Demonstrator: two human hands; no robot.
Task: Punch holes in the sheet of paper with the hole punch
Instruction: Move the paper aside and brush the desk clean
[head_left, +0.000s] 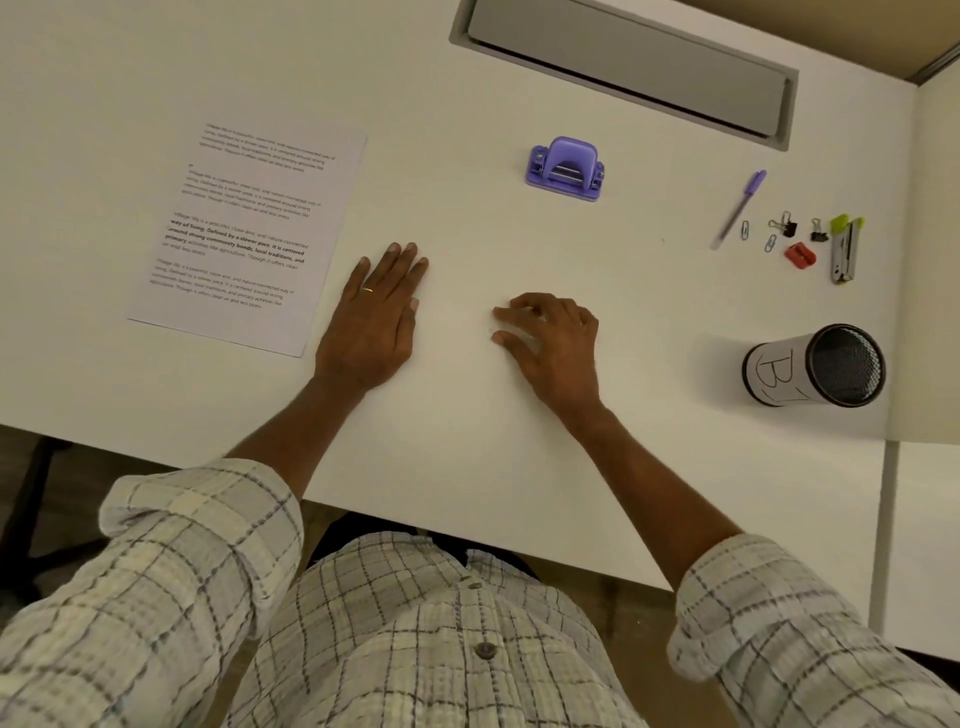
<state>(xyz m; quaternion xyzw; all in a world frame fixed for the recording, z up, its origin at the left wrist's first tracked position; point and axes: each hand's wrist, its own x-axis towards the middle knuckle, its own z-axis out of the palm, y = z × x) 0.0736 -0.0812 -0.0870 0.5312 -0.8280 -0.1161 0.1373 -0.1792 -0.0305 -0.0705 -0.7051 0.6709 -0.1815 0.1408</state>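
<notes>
A printed sheet of paper (249, 234) lies flat on the white desk (467, 441), at the left. A purple hole punch (566, 167) stands farther back, near the desk's middle, apart from the sheet. My left hand (374, 317) rests palm down on the desk, just right of the sheet's lower edge, holding nothing. My right hand (553, 343) hovers or rests on the desk with its fingers curled and spread, also holding nothing. Both hands are well short of the hole punch.
At the right lie a purple pen (740, 208), paper clips (770, 242), binder clips (784, 224), a red sharpener (800, 255) and a green-and-grey stapler (844, 249). A mesh pen cup (815, 366) lies on its side. A grey cable tray lid (623, 67) is set in the desk's back.
</notes>
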